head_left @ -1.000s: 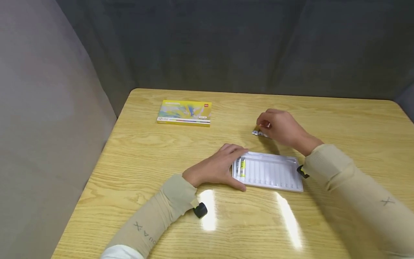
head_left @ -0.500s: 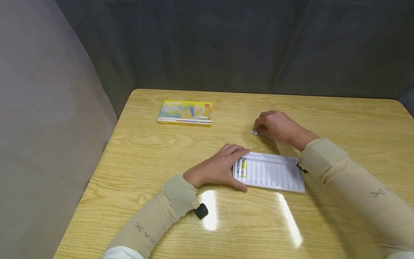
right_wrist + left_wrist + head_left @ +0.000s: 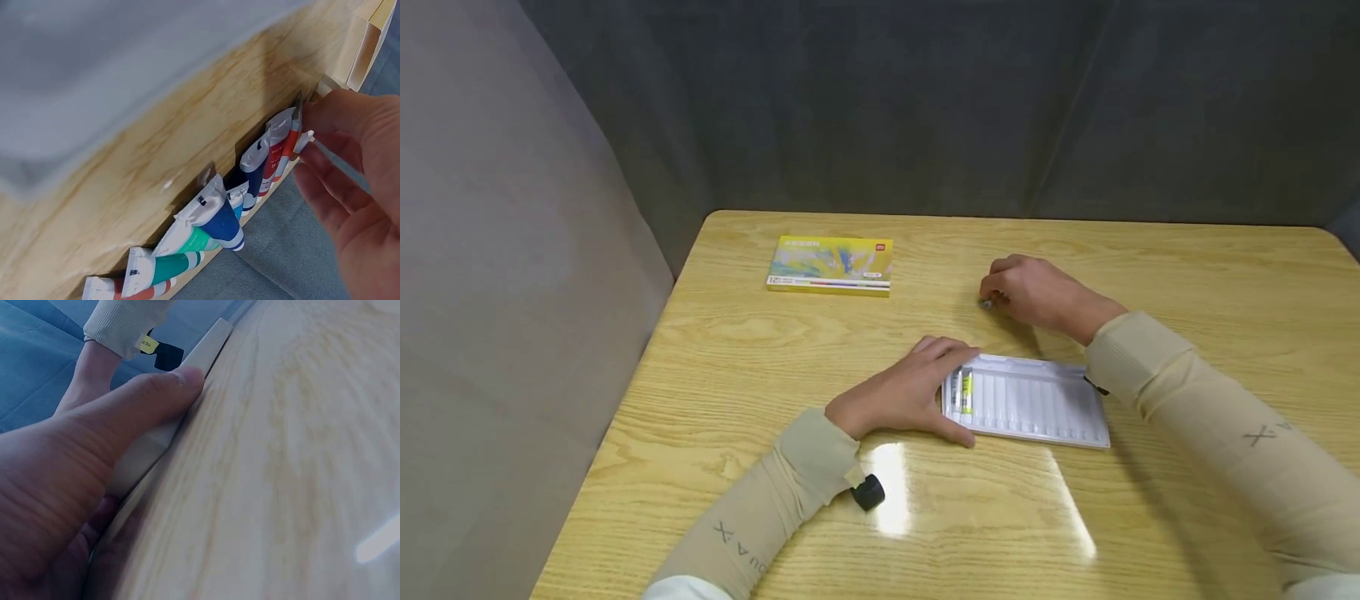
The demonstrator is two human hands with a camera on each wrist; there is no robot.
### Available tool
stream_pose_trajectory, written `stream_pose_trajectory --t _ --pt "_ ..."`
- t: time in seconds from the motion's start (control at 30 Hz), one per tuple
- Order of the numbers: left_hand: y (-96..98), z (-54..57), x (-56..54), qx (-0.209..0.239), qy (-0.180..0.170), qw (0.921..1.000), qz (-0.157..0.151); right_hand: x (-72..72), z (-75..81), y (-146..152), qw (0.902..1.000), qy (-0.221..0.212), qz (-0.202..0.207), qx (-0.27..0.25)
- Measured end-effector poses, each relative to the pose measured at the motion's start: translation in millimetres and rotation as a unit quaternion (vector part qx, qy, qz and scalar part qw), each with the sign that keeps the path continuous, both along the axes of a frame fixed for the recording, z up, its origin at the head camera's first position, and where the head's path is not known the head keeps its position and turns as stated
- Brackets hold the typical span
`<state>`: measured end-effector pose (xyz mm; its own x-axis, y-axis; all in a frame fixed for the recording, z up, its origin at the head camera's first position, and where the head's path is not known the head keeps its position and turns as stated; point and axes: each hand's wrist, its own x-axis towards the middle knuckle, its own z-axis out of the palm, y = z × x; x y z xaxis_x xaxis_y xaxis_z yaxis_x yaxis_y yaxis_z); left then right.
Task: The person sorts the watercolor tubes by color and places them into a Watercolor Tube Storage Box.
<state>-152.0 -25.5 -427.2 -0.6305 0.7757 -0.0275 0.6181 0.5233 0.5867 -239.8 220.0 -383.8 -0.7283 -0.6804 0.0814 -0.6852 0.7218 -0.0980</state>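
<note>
A shallow white plastic tray [image 3: 1030, 400] with narrow slots lies on the table; a yellow-labelled paint tube [image 3: 967, 393] and a paler tube [image 3: 955, 390] sit in its leftmost slots. My left hand [image 3: 910, 387] grips the tray's left end, thumb along the near edge and fingers at the far edge. Beyond the tray, my right hand [image 3: 1037, 292] has its fingers curled low over the table. In the right wrist view, its thumb and fingers pinch a tube with a white cap [image 3: 304, 142], beside an orange tube [image 3: 287, 145]. The head view mostly hides these tubes.
Several paint tubes lie in a row in the right wrist view, among them a dark blue tube [image 3: 222, 222], a green tube [image 3: 172, 265] and a red tube [image 3: 273, 153]. A yellow paint box [image 3: 830, 265] lies at the back left of the wooden table [image 3: 737, 350].
My right hand has shifted a little to the left over the tubes, covering more of their silver ends. The left hand and tray hold nearly the same place.
</note>
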Motion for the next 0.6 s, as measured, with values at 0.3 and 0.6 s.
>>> stream_pose_trajectory --t 0.3,0.6 --pt "2.1 0.7 -0.6 -0.002 0.002 1.0000 -0.004 1.5 3.4 4.0 0.9992 0.018 0.033 -0.015" --pt "0.4 -0.2 0.2 0.003 -0.008 1.0000 0.002 12.8 16.1 6.8 0.9956 0.044 0.041 -0.071"
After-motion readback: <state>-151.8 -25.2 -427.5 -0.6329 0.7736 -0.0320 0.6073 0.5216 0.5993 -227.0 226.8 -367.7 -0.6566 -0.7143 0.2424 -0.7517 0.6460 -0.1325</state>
